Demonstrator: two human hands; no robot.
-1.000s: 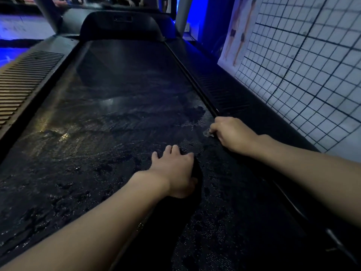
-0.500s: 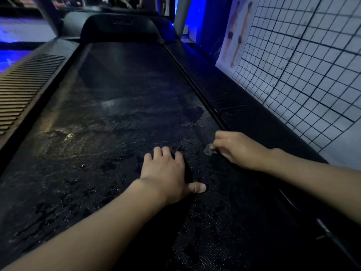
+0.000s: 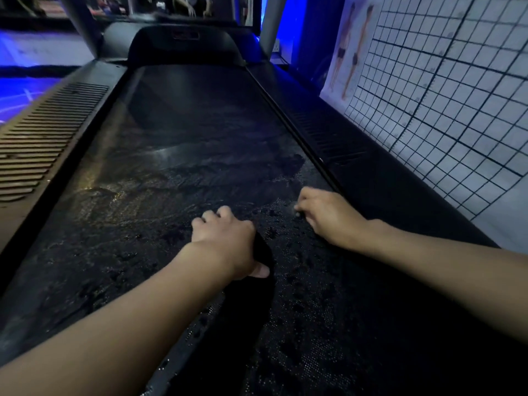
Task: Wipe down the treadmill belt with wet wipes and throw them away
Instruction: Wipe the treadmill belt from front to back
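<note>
The treadmill belt (image 3: 183, 172) runs lengthwise away from you. Your left hand (image 3: 225, 238) rests on it, fingers curled; your right hand (image 3: 325, 215) pinches a barely visible wipe (image 3: 297, 214).

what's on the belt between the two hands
In the head view, only bare wet belt with dark damp patches lies between left hand and right hand.

looks like a gym or fitness studio: dark treadmill belt (image 3: 183, 172) with ribbed side rails (image 3: 43, 144), grey uprights (image 3: 81, 24), blue lighting (image 3: 288, 21) behind, wall grid chart (image 3: 445, 90) with two standing body figures (image 3: 347, 47) at right.
</note>
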